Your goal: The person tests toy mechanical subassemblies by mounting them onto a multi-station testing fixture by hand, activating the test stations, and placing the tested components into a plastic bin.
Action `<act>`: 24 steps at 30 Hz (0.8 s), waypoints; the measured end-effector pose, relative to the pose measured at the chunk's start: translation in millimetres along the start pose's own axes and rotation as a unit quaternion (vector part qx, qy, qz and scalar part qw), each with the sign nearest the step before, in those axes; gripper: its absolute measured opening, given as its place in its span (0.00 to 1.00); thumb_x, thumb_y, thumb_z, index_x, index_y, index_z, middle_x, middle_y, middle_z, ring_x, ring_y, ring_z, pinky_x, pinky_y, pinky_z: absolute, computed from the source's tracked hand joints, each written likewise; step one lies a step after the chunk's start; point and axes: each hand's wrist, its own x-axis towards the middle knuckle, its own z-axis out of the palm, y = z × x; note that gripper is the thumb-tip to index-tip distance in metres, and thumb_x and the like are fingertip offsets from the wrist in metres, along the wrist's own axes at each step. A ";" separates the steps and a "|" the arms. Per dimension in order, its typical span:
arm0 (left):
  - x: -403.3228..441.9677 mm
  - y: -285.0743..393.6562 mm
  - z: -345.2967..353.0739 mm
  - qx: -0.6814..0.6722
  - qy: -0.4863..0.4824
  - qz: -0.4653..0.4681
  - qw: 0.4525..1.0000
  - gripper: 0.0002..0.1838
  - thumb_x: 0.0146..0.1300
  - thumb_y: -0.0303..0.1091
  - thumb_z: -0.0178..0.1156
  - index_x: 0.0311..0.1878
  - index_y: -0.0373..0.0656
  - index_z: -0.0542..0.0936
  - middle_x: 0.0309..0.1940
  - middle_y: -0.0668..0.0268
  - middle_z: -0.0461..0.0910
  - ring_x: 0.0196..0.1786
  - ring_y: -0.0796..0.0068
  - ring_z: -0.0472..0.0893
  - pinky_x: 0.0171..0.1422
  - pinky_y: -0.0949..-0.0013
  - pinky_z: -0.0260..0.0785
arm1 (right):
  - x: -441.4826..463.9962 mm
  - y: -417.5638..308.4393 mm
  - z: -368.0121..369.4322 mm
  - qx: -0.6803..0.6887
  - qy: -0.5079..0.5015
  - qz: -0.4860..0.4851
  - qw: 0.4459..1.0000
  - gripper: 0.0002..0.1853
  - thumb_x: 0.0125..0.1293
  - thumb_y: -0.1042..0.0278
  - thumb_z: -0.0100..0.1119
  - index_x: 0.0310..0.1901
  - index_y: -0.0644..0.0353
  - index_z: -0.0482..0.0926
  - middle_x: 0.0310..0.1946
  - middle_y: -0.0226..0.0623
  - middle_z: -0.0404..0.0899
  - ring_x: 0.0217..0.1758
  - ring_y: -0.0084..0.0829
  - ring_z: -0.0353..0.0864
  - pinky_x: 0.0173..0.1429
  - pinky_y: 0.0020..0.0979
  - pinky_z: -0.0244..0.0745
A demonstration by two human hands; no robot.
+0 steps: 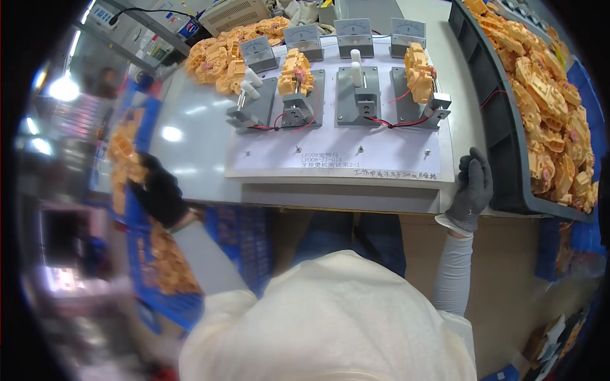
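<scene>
My left hand [160, 192], in a black glove, reaches out past the left end of the bench. Its fingers are closed around an orange plastic housing [125, 159], slightly blurred, above a blue crate of such parts. My right hand [471, 190], in a grey glove, is at the bench's front edge beside a black bin, fingers loosely bent and nothing visible in them. Between the hands stands a test fixture board [330, 143] with clamps and meters. One orange housing [295, 73] sits on the second clamp station, another orange housing [418, 73] on the rightmost.
Orange housings fill the black bin [499, 136] on the right. A pile of them [229, 54] lies at the back left. Several analog meters [353, 37] line the board's rear. Blue crates [136, 244] stand low on the left. Red wires run between the clamps.
</scene>
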 end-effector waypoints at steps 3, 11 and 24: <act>2.3 -17.0 21.0 0.019 -0.036 -0.034 0.999 0.30 0.63 0.45 0.53 0.63 0.38 0.60 0.61 0.54 0.63 0.49 0.63 0.73 0.55 0.65 0.66 | 1.0 3.0 -1.5 0.009 0.006 0.000 1.000 0.14 0.64 0.68 0.52 0.48 0.64 0.76 0.33 0.28 0.78 0.34 0.15 0.73 0.37 0.17 0.63; 7.2 -35.0 35.9 0.035 -0.085 -0.056 0.994 0.28 0.57 0.41 0.60 0.57 0.38 0.64 0.51 0.57 0.70 0.47 0.68 0.73 0.51 0.67 0.68 | 0.6 2.3 -1.4 0.010 0.008 -0.004 1.000 0.13 0.64 0.68 0.51 0.47 0.64 0.77 0.33 0.28 0.78 0.34 0.17 0.73 0.38 0.17 0.63; -11.4 -128.9 21.6 0.250 -0.049 -0.108 0.961 0.20 0.48 0.29 0.66 0.43 0.41 0.69 0.37 0.64 0.68 0.36 0.72 0.69 0.36 0.72 0.65 | 0.8 -1.5 -1.5 -0.014 -0.010 -0.008 1.000 0.12 0.62 0.70 0.54 0.46 0.65 0.77 0.31 0.29 0.78 0.33 0.17 0.73 0.36 0.18 0.63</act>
